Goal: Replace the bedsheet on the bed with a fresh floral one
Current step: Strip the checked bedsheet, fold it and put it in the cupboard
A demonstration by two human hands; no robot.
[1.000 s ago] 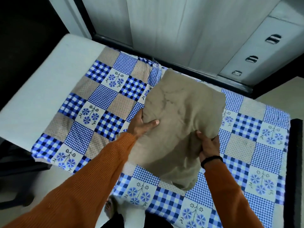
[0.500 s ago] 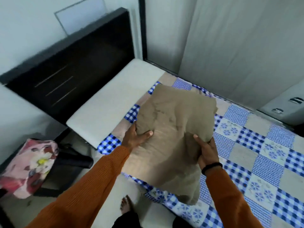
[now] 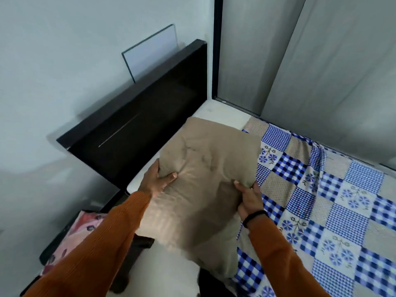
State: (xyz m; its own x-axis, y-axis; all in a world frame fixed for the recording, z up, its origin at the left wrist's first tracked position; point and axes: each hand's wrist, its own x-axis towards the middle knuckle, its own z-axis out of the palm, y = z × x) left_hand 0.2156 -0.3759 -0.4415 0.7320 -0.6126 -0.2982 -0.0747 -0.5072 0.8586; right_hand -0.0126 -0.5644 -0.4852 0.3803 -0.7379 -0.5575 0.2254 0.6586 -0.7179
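Pillow (image 3: pixel 205 168): left hand (image 3: pixel 156 181) and right hand (image 3: pixel 249 197) are gripping its sides, holding it over the bed's headboard (image 3: pixel 137 125) end, apparently to set it there.

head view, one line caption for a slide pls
Both hands, left hand and right hand, grip a tan pillow over the blue checked bedsheet, near the headboard.

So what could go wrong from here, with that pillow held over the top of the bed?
1. The left hand and right hand hold the tan pillow only at its sides, and its lower end sags, so it might slip.
2. The blue checked sheet stops short of the headboard, leaving bare mattress; a pillow set down there could hide the gap, and the sheet may stay unspread.
3. The pink floral fabric lies low beside the bed and might be stepped on.
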